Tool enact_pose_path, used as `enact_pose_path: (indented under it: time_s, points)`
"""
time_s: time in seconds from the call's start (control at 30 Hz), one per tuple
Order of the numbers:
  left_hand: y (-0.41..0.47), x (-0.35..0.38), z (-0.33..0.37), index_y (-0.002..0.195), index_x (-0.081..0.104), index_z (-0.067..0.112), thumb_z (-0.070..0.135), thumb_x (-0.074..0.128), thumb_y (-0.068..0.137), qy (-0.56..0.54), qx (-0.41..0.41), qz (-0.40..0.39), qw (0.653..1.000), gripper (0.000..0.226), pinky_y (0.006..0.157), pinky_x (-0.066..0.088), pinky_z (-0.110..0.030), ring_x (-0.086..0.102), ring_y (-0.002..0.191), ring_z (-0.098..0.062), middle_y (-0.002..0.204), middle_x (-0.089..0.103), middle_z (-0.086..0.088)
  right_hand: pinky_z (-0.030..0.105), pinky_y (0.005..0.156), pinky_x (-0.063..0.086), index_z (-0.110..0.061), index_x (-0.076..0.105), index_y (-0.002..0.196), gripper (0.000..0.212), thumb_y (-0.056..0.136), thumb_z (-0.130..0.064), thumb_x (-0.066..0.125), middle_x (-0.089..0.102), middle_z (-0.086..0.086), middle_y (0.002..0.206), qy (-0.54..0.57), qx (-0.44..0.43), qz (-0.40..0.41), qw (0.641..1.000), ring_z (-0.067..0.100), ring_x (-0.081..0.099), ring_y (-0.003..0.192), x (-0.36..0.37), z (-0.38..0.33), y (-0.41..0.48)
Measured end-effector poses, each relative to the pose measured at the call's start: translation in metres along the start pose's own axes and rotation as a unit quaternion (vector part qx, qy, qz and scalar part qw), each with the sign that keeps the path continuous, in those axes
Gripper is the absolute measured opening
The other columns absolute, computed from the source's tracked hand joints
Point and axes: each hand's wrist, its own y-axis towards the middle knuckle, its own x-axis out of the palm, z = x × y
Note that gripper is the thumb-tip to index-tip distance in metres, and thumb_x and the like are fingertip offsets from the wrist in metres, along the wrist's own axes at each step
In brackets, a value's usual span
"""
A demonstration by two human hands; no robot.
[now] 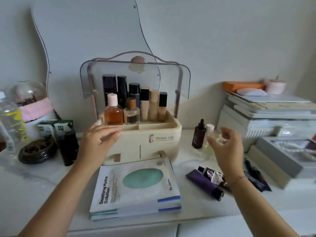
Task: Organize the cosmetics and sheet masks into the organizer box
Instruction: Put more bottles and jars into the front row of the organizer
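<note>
Head view, organizer box point(164, 134): cream box at the back of the table, clear lid point(171, 77) swung up, upper tray already holding upright bottles in rows
Left hand point(100, 139): fingers nearly straight and relaxed at the box's front left corner, holding nothing; it looks placed to steady the box
Right hand point(225, 147): fingers spread and half curled about a clear bottle point(210, 129) standing right of the box; blur hides whether they grip it yet
Dropper bottle point(198, 135): dark, upright, just beside the clear one on its left
Sheet masks point(136, 189): flat stack lying in front of the box, against its two lower drawers
Purple tube point(203, 183): lying on the table right of the masks, not yet stowed
Step in hand: likely taking the clear bottle to the tray
Doing it well: close on the body below the cap, lift straight up clear of the dropper bottle, bring it in under the raised lid, and set it upright in a free spot near the front
</note>
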Motion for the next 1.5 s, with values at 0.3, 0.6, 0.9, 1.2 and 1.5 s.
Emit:
enact_pose_path:
  time_s: [0.3,0.6,0.9,1.2,1.5]
  points:
    - [-0.002,-0.001,-0.001,0.1,0.068,0.034,0.048,0.056,0.08,0.003,-0.019,-0.005,1.0,0.027,0.1,0.016,0.002,0.058,0.104,-0.011,0.101,0.065,0.019,0.032,0.067,0.041,-0.01,0.043,0.113,0.05,0.077,-0.026,0.073,0.053,-0.005,0.1,-0.109,0.027,-0.074,0.991,0.015,0.049,0.085,0.021,0.042,0.015]
    - [-0.002,-0.002,0.004,0.101,0.068,0.032,0.046,0.056,0.081,-0.008,-0.007,0.005,1.0,0.027,0.106,0.018,-0.008,0.052,0.098,0.011,0.097,0.064,0.021,0.032,0.066,0.043,-0.008,0.057,0.098,0.039,0.073,-0.033,0.074,0.062,0.003,0.083,-0.149,0.08,-0.113,0.979,0.022,0.056,0.076,0.02,0.042,0.019]
    - [-0.002,0.0,0.007,0.098,0.074,0.018,0.029,0.065,0.082,0.005,-0.011,0.026,1.0,0.022,0.097,0.019,0.001,0.055,0.098,0.001,0.098,0.068,0.011,0.008,0.07,0.051,-0.034,0.06,0.103,0.046,0.062,-0.04,0.079,0.069,-0.021,0.09,0.164,-0.119,-0.111,0.973,-0.006,0.066,0.084,0.0,-0.084,-0.01]
    - [-0.003,-0.001,0.007,0.101,0.074,0.02,0.025,0.067,0.083,0.012,-0.035,0.018,0.999,0.02,0.101,0.014,0.0,0.049,0.125,-0.022,0.107,0.067,0.011,0.032,0.082,0.055,-0.017,0.063,0.109,0.045,0.069,-0.028,0.078,0.069,-0.003,0.098,0.07,-0.064,-0.265,0.96,0.014,0.064,0.091,0.11,-0.129,0.028]
    - [-0.004,-0.001,0.011,0.098,0.074,0.015,0.025,0.067,0.081,-0.009,0.004,0.039,0.999,0.021,0.1,0.016,0.0,0.051,0.102,0.011,0.1,0.069,0.008,0.023,0.063,0.044,-0.02,0.058,0.088,0.035,0.065,-0.036,0.079,0.058,-0.009,0.074,-0.045,-0.058,-0.315,0.946,0.01,0.055,0.072,0.144,-0.115,0.041]
